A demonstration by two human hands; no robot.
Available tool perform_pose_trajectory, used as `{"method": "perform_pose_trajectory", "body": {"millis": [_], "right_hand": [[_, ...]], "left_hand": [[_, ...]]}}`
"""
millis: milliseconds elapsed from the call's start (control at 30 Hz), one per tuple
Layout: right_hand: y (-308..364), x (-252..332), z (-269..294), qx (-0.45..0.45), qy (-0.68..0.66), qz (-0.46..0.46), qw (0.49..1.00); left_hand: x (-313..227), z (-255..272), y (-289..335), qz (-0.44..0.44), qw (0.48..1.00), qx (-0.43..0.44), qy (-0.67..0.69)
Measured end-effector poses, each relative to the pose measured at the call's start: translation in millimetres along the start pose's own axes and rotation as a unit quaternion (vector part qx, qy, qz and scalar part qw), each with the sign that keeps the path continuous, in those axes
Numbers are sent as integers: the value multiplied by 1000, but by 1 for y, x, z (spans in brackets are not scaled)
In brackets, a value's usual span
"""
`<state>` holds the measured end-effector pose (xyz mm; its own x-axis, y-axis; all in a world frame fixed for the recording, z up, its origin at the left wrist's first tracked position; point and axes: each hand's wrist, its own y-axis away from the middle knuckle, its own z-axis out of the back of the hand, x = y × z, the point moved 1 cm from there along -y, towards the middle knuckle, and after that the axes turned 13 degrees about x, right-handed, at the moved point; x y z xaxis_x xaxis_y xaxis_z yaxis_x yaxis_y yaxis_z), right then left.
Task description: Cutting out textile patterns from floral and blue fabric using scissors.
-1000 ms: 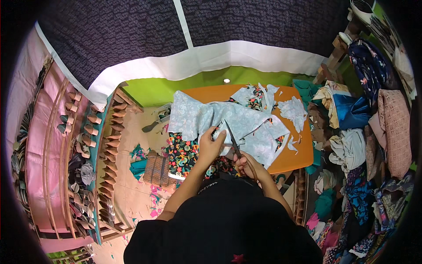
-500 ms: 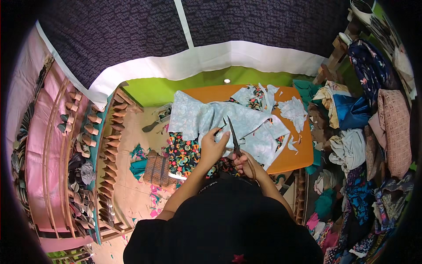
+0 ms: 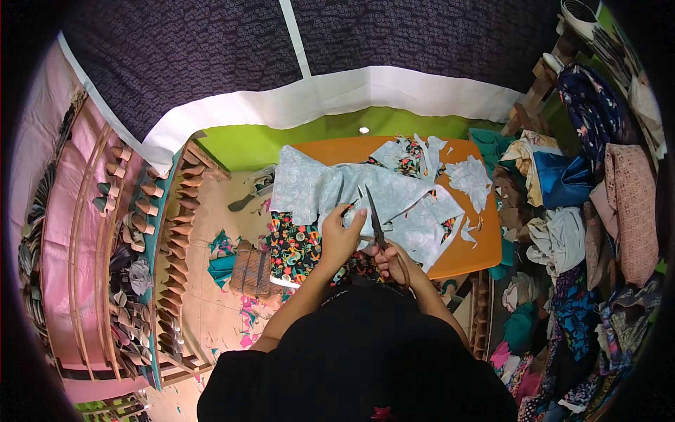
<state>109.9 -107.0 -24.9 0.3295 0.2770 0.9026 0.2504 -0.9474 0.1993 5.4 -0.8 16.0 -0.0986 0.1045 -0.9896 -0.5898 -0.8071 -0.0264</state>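
My right hand [image 3: 392, 263] is closed around the handles of a pair of dark scissors [image 3: 377, 226], whose blades point away from me. Just left of the blades, my left hand [image 3: 341, 235] pinches a small piece of fabric [image 3: 361, 192], pale with a dark edge, between thumb and fingers. Both hands are above a large printed fabric [image 3: 302, 181] spread over the orange table [image 3: 470, 250]. Its pale underside faces up; a black floral side [image 3: 296, 246] shows at the near left. My body hides part of its near edge.
Fabric scraps [image 3: 469, 181] lie at the table's far right. Heaped cloth [image 3: 555, 235] crowds the right side. On the left stands a wooden rack of shoe-shaped pieces [image 3: 179, 239]. A patterned curtain [image 3: 422, 49] hangs at the back; a brown bundle [image 3: 251, 273] lies on the floor.
The scissors and the small piece in my left fingers have shifted very slightly. Both hands otherwise keep their places over the fabric.
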Motion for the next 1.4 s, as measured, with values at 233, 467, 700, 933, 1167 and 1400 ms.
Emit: {"method": "perform_pose_trajectory", "body": {"millis": [233, 467, 700, 933, 1167, 1400], "right_hand": [[-1, -4, 5, -10, 18, 1, 1000], [-2, -5, 3, -5, 28, 32, 999], [-4, -4, 3, -24, -60, -47, 997], [-3, -11, 4, -31, 39, 7, 999], [-3, -13, 7, -21, -112, -23, 993], [0, -6, 6, -21, 25, -1, 999]], "left_hand": [[1, -2, -1, 15, 995, -11, 95], [-9, -3, 1, 32, 999, -3, -17], [-9, -4, 0, 18, 999, -5, -33], [2, -6, -2, 39, 998, 11, 39], [15, -11, -1, -21, 1000, -10, -11], [10, -4, -2, -1, 999, 4, -47]]}}
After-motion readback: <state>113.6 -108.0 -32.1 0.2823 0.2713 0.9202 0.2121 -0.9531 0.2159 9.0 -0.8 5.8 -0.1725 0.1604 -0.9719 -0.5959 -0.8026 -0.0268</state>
